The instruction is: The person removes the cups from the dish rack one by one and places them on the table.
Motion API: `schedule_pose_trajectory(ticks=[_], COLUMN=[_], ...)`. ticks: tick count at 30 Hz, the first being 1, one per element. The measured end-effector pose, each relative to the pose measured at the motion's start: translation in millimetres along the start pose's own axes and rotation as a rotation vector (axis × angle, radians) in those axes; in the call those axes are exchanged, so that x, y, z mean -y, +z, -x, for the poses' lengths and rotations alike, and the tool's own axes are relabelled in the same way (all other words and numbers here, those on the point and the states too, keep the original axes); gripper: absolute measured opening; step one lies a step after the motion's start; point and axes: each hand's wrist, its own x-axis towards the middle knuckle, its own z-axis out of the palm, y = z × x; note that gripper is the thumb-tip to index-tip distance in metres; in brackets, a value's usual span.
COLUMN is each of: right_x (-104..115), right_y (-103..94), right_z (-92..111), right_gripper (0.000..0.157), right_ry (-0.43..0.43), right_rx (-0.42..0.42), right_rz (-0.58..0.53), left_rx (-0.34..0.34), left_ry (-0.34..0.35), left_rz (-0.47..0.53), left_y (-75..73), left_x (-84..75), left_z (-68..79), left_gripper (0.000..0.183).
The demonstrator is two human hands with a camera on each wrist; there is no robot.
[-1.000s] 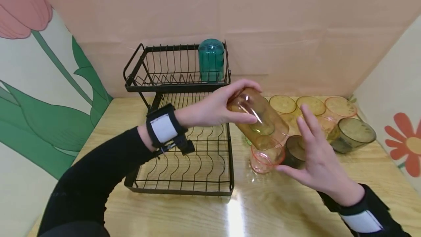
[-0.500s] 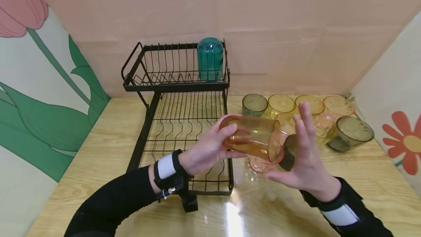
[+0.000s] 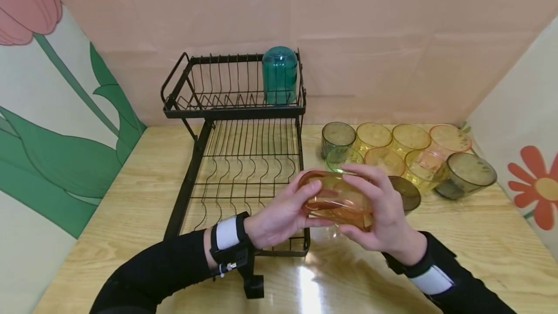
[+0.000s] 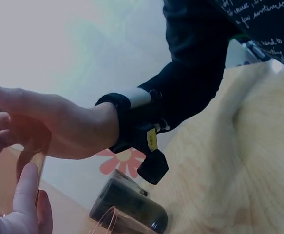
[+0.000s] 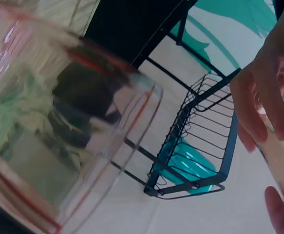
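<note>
An amber drinking glass (image 3: 335, 198) is held on its side above the table in the head view. My left hand (image 3: 281, 219) grips its left end, with the thumb lying across the near side. My right hand (image 3: 383, 205) holds the right end, fingers over the top and thumb below. Part of the glass, tinted orange, shows between the fingers at the edge of the left wrist view. Just right of my right hand stands a dark brown glass (image 3: 409, 195), partly covered by it. A green-rimmed glass (image 3: 344, 156) is close behind the held one.
A black two-tier dish rack (image 3: 235, 112) stands left of the hands. On its upper tier, a teal glass (image 3: 279, 76) sits upside down. Several yellow, pink-rimmed and grey glasses, including a smoky one (image 3: 464, 178), crowd the table's back right.
My left hand has come down and rotated, turning the amber glass from a slant to nearly level. My right hand has moved left and taken hold of its other end.
</note>
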Motion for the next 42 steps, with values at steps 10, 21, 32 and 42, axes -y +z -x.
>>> schedule_pose_trajectory(ticks=[10,21,32,42], right_x=[-2.2,-28.6,-61.1,-66.0], right_y=[-13.2,-72.2,-154.6,-180.8], right_z=[2.3,8.0,27.7,29.9], right_gripper=[0.052,0.055,0.066,0.045], right_ry=[0.025,0.191,0.368,0.587], right_rx=[-0.074,-0.011,0.436,0.67], right_rz=[-0.051,0.193,0.633,0.743], left_rx=[0.025,-0.158,-0.257,-0.265], left_ry=[0.045,0.097,0.149,0.154], left_rz=[-0.392,-0.861,-1.248,-1.304], left_y=[-21.8,-81.2,-106.1,-112.5], left_x=[-5.3,-35.8,-47.2,-51.7], left_z=[-1.2,9.4,27.9,38.3], left_gripper=[0.046,0.051,0.062,0.057])
